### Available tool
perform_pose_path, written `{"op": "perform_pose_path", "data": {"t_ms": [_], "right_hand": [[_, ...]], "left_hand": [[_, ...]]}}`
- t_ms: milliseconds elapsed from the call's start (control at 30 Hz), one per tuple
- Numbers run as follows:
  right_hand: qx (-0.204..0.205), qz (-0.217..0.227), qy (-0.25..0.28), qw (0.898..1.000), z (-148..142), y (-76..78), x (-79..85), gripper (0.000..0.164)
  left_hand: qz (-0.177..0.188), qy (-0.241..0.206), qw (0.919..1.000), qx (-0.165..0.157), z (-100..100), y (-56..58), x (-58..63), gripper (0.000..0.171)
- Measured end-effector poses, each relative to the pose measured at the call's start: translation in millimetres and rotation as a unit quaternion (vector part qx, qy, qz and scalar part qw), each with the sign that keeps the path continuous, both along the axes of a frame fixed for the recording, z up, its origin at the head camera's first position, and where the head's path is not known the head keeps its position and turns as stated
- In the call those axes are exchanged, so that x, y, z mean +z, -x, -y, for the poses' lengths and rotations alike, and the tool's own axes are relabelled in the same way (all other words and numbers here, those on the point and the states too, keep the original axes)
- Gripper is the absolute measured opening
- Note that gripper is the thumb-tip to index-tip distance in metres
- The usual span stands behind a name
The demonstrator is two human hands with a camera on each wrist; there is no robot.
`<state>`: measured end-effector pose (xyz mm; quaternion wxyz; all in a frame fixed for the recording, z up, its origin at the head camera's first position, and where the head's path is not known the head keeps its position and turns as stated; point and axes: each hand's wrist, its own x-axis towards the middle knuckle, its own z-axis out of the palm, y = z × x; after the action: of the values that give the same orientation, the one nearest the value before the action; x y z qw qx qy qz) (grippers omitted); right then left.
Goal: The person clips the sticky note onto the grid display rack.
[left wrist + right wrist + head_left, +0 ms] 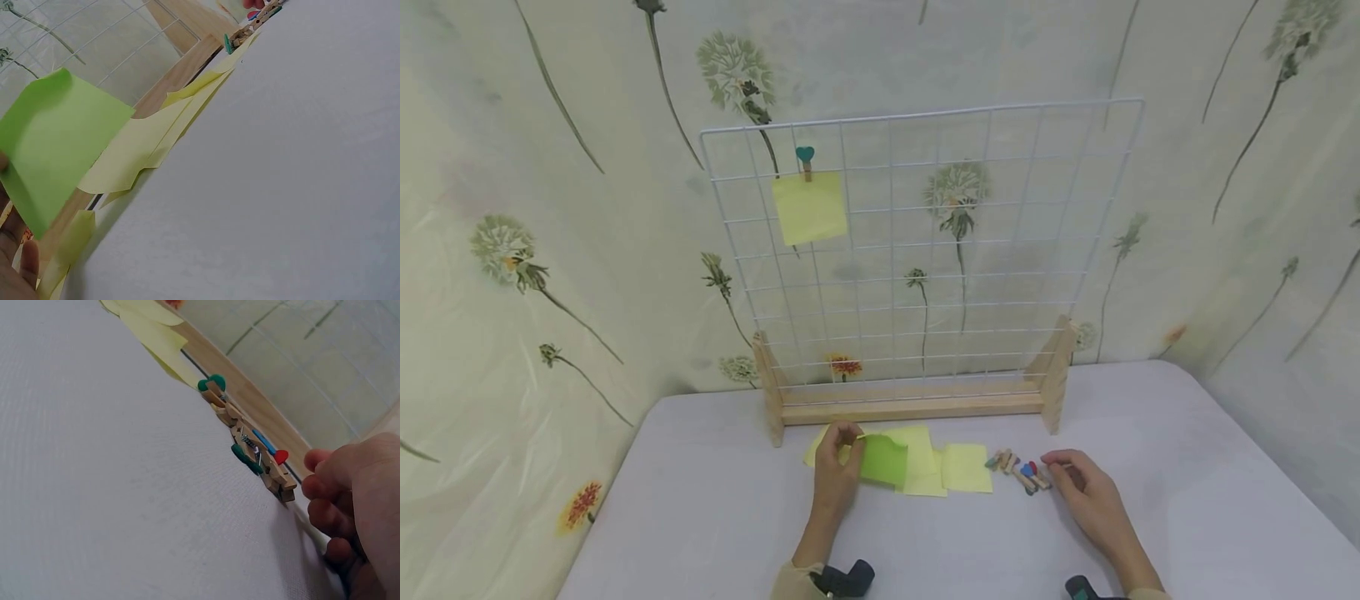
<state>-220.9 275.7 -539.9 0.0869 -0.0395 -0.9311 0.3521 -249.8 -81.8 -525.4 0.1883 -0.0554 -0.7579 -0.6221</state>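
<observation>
My left hand (841, 467) pinches a green sticky note (883, 461) between thumb and fingers. In the left wrist view the same green note (62, 140) stands raised, its corners curling. Beneath and beside it lie several yellow sticky notes (967, 468) on the table. A small pile of wooden clothespins (1022, 473) with green, blue and red heart-shaped tops sits to their right. Just right of that pile is my right hand (1090, 492), its fingers loosely bent with nothing seen between them. Its fingertips (315, 459) come close to the red-heart clothespin (280, 456) in the right wrist view.
A white wire grid (917, 242) stands behind the notes on a wooden base (917, 407). One yellow note (811, 208) hangs at its upper left from a clothespin with a teal heart (806, 155). A white cloth (700, 500) covers the table; flowered sheeting (550, 292) surrounds it.
</observation>
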Motion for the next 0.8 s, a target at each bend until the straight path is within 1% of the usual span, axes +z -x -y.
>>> {"op": "perform_pose_path", "data": {"t_ms": [67, 167, 333, 533, 667, 800], "right_hand": [[0.002, 0.002, 0.002, 1.0, 1, 0.3, 0.2, 0.033], [0.009, 0.008, 0.011, 1.0, 2, 0.6, 1.0, 0.036], [0.029, 0.012, 0.016, 0.999, 4, 0.4, 1.9, 0.041], [0.055, 0.003, -0.009, 0.998, 5, 1.2, 1.0, 0.039], [0.066, -0.003, -0.026, 0.997, 5, 1.3, -0.4, 0.034], [0.069, -0.004, -0.045, 0.997, 5, 1.3, -1.9, 0.03]], "left_hand": [[0.01, -0.006, 0.9999, 0.007, 1, 5.9, -8.8, 0.012], [0.019, -0.012, 0.9997, 0.005, 2, 7.8, -10.2, 0.011], [0.016, -0.022, 0.9996, 0.004, 3, 10.0, -14.3, 0.01], [0.005, -0.026, 0.9996, 0.01, 4, 10.5, -15.1, 0.013], [0.01, -0.025, 0.9995, 0.014, 3, 10.8, -15.6, 0.014], [0.019, -0.019, 0.9995, 0.016, 3, 10.6, -16.8, 0.013]]}}
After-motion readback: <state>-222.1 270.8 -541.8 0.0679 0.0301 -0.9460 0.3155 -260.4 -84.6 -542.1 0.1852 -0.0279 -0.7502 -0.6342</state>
